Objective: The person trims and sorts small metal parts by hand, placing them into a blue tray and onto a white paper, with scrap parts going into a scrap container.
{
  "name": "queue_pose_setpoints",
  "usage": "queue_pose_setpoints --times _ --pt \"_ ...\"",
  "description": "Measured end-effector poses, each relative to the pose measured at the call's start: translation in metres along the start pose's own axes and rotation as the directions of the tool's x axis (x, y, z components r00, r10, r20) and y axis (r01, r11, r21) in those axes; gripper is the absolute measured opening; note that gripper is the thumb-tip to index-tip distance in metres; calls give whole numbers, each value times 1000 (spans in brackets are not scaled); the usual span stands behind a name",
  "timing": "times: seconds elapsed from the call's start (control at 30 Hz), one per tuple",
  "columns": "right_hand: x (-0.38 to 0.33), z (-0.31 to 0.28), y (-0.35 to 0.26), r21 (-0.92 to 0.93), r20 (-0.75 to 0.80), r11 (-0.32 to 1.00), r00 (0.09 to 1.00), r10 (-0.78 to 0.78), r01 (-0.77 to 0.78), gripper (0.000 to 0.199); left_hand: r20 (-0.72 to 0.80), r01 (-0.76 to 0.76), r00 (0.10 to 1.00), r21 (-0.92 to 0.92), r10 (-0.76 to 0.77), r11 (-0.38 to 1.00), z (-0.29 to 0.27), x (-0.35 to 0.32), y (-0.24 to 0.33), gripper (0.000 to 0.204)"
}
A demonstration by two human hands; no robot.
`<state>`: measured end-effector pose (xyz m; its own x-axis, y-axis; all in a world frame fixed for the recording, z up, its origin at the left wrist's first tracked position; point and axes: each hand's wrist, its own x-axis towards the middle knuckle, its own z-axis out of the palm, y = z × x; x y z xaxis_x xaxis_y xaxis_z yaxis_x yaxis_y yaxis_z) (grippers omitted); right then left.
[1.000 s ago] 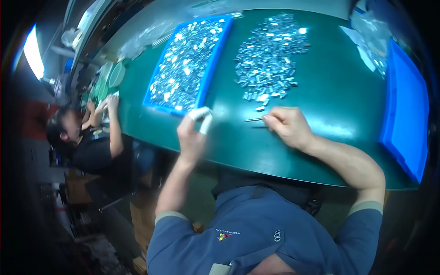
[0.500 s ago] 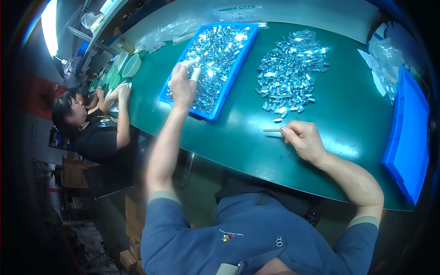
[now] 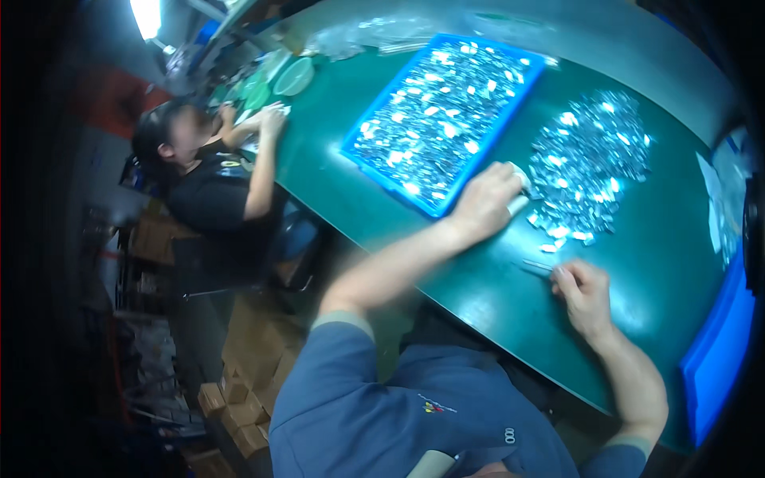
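Note:
My left hand (image 3: 490,201), white finger cots on its fingertips, reaches over the table to the left edge of a pile of small shiny metal parts (image 3: 594,163). Thumb and forefinger are apart, and I see nothing between them, though the picture is smeared. Just left of this hand lies a blue tray (image 3: 493,134), filled with the same kind of small metal parts. My right hand (image 3: 586,296) is closed in a pinch on a thin metal rod (image 3: 537,265), which points left, below the near end of the pile.
The green table (image 3: 382,199) curves along my front. A blue tray-like bin (image 3: 721,350) stands at the right edge. Clear plastic bags (image 3: 343,40) and a pale green bowl (image 3: 294,76) lie at the back left. A co-worker (image 3: 211,179) sits at left; cardboard boxes (image 3: 247,398) stand below.
My left hand has left the tray's contents and moved right to the edge of the pile. The view has turned, shifting everything rightward. My right hand keeps hold of the rod.

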<state>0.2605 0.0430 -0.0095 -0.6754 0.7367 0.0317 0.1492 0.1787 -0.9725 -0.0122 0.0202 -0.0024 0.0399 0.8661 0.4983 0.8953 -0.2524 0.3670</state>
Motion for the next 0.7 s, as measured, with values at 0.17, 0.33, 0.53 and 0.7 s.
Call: queue_pose_setpoints --times 0.17,0.33,0.53,0.7 --pt "0 -1 -8 -2 51 999 998 45 -45 24 -71 61 995 -37 -64 997 -8 -6 10 34" --pt "2 -3 -10 5 58 999 998 33 -33 26 -22 99 995 8 -99 995 -10 -6 -2 32" --pt "4 -5 -9 63 40 995 997 71 -74 21 -63 66 995 -100 -73 993 -10 -7 3 28" --pt "2 -3 -2 235 -190 967 972 141 -94 20 -55 -90 996 -347 76 933 -15 -9 23 39"
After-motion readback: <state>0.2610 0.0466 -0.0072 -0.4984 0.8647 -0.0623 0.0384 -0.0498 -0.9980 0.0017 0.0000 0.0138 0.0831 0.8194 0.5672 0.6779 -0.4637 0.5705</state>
